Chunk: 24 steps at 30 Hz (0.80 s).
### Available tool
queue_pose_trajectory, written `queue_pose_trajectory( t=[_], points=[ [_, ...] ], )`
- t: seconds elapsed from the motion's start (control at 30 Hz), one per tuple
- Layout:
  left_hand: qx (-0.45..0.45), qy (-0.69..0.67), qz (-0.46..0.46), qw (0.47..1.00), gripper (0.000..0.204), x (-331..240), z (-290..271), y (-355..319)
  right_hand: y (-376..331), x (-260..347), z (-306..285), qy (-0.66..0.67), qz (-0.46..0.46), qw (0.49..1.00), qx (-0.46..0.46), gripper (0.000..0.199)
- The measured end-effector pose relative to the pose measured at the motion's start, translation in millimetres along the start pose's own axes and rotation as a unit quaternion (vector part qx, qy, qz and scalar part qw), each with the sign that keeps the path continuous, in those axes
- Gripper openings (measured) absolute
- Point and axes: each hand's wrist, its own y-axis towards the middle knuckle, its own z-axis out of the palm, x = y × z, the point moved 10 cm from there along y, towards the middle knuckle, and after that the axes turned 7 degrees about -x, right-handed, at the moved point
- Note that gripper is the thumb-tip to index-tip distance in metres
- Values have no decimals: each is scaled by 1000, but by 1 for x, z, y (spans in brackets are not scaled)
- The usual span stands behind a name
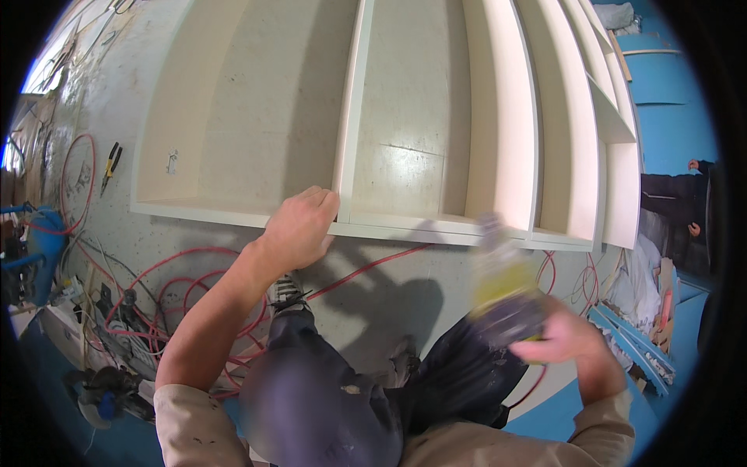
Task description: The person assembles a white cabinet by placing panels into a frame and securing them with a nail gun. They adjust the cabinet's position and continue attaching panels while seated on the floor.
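Note:
A large cream-white shelf frame (440, 224) with several upright dividers lies on the floor before me. My left hand (305, 226) is closed at its near edge, its fingers curled against the end of a divider (348, 156). My right hand (562, 331) grips a yellow-and-dark power tool (506, 292), held apart from the frame over my right leg. Motion smears the tool, so its exact kind does not show. Its narrow dark end points toward the frame's near edge.
Red hoses (366, 270) coil across the floor at left and run under my legs. Yellow-and-black pliers (111, 167) lie left of the frame. Scraps and blue boards (630, 342) lie at right. Another person in dark clothing (677, 210) is at the far right.

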Motion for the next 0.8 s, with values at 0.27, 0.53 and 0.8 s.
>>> queue_pose_trajectory(
  t=[0.27, 0.53, 0.8],
  points=[
    [-8, -2, 54, 998, 27, -4, -4, 6, 57, 8, 147, -366, -193, 910, 25, 80],
    [8, -7, 50, 999, 28, -4, -1, 6, 84, 19, 169, -394, -216, 894, 7, 77],
    [7, -23, 48, 999, 28, -7, -3, 6, 87, 16, 167, -390, -207, 897, -13, 76]
  ],
)
